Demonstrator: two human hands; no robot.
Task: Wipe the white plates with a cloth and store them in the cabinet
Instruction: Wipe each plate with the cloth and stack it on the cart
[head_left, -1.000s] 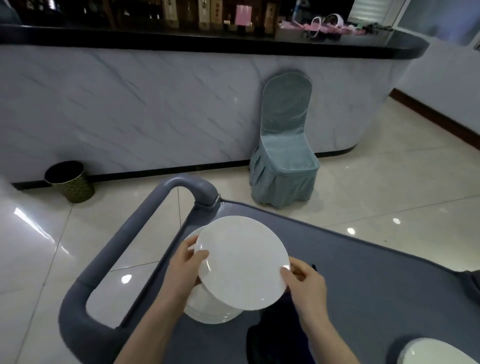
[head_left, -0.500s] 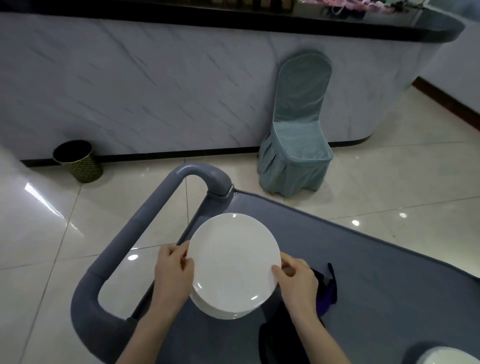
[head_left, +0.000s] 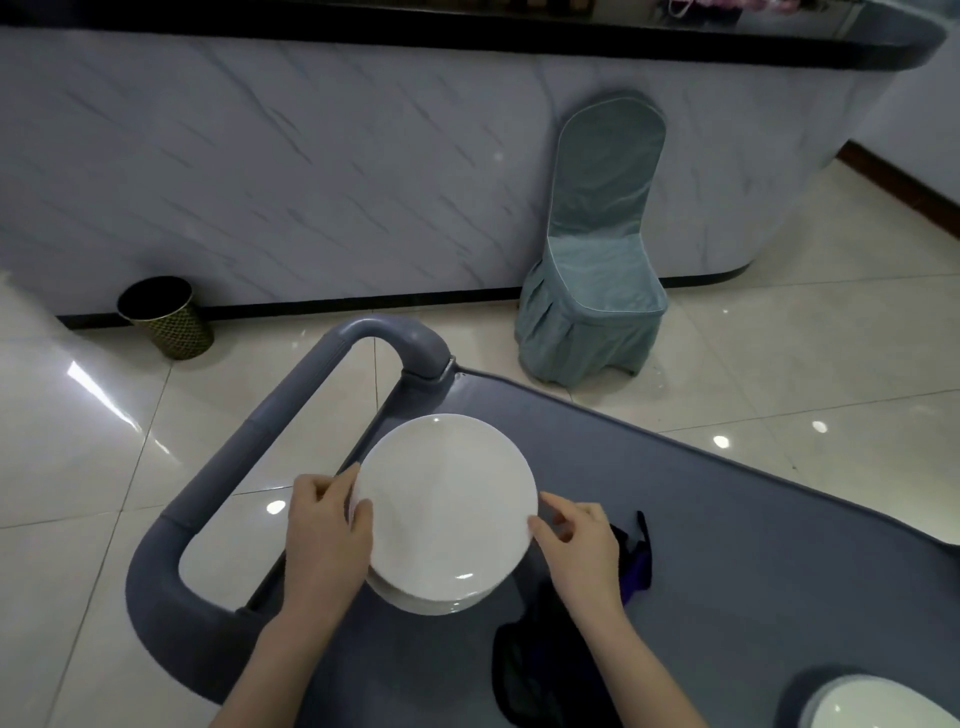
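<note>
Plate-lowering is the change: tilted up a second ago, the plate (head_left: 447, 509) now lies flat on the stack (head_left: 431, 605) on the cart (head_left: 727, 545). The left hand (head_left: 324, 530) grips its left rim and the right hand (head_left: 582, 545) pinches its right rim. Storing likely hasn't begun.

Count: one bin (head_left: 166, 317), two hands, one stack of unclear depth, one dark cloth (head_left: 540, 670), one chair (head_left: 592, 291), one further pile (head_left: 878, 706).

We find the plate stack (head_left: 447, 514) on the cart (head_left: 727, 545), just right of its handle (head_left: 260, 441). The cloth (head_left: 550, 670) lies right of the stack, nearer us; 1 more plate (head_left: 878, 706) sits far right. Beyond the stack, bin (head_left: 166, 317) left, chair (head_left: 592, 291) right.
</note>
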